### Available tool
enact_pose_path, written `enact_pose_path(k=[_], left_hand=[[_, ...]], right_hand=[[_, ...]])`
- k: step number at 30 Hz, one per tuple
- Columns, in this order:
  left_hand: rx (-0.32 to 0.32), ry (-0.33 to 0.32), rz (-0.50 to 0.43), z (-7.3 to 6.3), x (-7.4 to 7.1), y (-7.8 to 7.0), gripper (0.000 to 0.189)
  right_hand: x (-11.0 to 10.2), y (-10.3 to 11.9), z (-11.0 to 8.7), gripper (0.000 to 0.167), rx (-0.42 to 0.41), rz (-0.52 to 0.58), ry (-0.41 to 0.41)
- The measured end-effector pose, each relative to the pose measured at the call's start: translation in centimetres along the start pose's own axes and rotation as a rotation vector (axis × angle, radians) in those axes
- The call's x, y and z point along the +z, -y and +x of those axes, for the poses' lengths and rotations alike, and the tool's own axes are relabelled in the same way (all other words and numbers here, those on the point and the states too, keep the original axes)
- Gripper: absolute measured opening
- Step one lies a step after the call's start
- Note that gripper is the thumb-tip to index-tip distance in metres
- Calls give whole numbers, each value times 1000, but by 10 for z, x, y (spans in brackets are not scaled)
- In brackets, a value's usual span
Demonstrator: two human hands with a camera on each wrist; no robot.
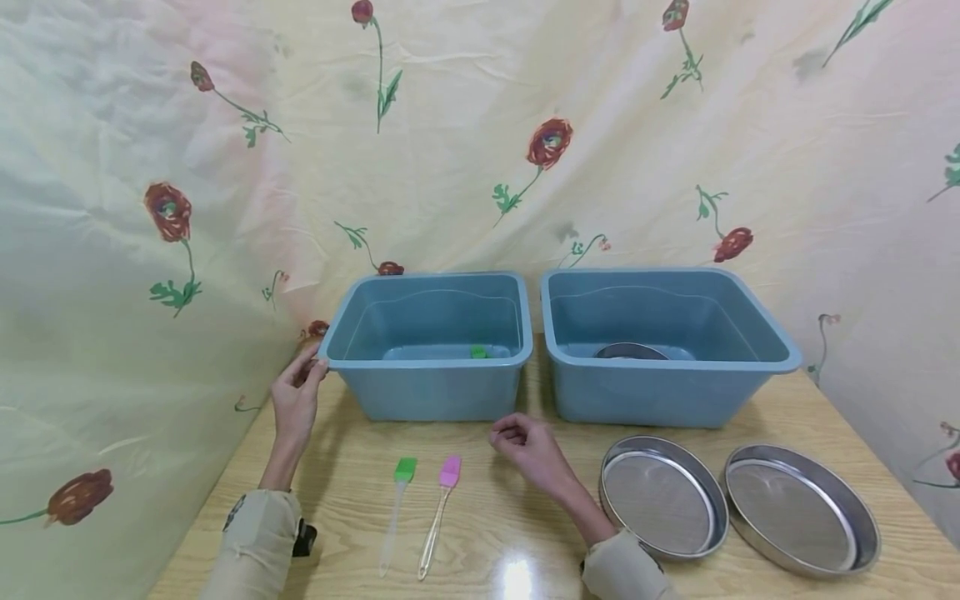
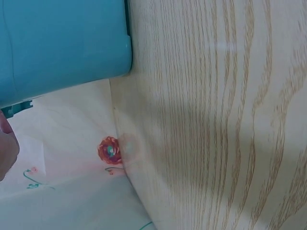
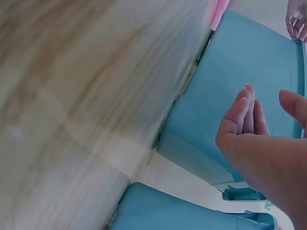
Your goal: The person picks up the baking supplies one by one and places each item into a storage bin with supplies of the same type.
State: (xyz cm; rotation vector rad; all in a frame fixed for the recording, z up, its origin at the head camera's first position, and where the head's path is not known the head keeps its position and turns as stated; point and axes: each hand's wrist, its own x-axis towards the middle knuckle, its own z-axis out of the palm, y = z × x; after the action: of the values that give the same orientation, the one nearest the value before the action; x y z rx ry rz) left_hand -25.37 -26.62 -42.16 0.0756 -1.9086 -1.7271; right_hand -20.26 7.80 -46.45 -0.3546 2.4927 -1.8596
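Note:
My left hand (image 1: pixel 295 408) grips the near left corner of the left blue bin (image 1: pixel 435 392), thumb and fingers at its rim. In the left wrist view only part of that hand (image 2: pixel 7 151) shows. Inside this bin lies a small green brush head (image 1: pixel 479 352). My right hand (image 1: pixel 536 454) holds nothing, its fingers loosely bent, just in front of the bin's near right corner. Between the hands lie a green basting brush (image 1: pixel 403 472) and a pink basting brush (image 1: pixel 449 473), clear handles toward me.
A second blue bin (image 1: pixel 660 396) stands to the right, a round sieve (image 1: pixel 630 351) partly visible inside. Two more metal sieves, a left one (image 1: pixel 660 500) and a right one (image 1: pixel 798 512), lie side by side at the table's right. Flowered cloth (image 1: pixel 450 167) hangs behind.

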Motion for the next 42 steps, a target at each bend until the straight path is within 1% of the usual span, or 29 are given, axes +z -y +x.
enact_pose_path(k=[7,11,14,21,26,28,31,34,38,42], left_hand=[[2,-1,16,0,0,0,36],[0,-4,17,0,1,-1,36],[1,-1,20,1,1,-1,36],[16,2,33,1,0,-1,35],[15,0,21,1,0,-1,36],[9,4,12,0,0,-5,36],[1,11,13,-3,1,-13,35],[-4,12,10,-5,0,-17,35],[-4,5,8,-1,-1,-7,35],[3,-4,11,1,-1,-2,35]], right_hand=[[4,-2,0,19,-58,-66,19],[8,-3,-1,19,-64,-65,43],[12,-3,0,21,-65,-68,75],[20,-4,-2,21,-84,-95,181],[26,-4,-4,20,-108,-168,204],[28,-5,-5,20,-109,-193,210],[31,-4,-8,20,-94,-197,226],[33,-2,-10,19,-85,-198,240],[37,-2,-13,17,-93,-238,237],[40,-2,-12,16,-100,-279,233]])
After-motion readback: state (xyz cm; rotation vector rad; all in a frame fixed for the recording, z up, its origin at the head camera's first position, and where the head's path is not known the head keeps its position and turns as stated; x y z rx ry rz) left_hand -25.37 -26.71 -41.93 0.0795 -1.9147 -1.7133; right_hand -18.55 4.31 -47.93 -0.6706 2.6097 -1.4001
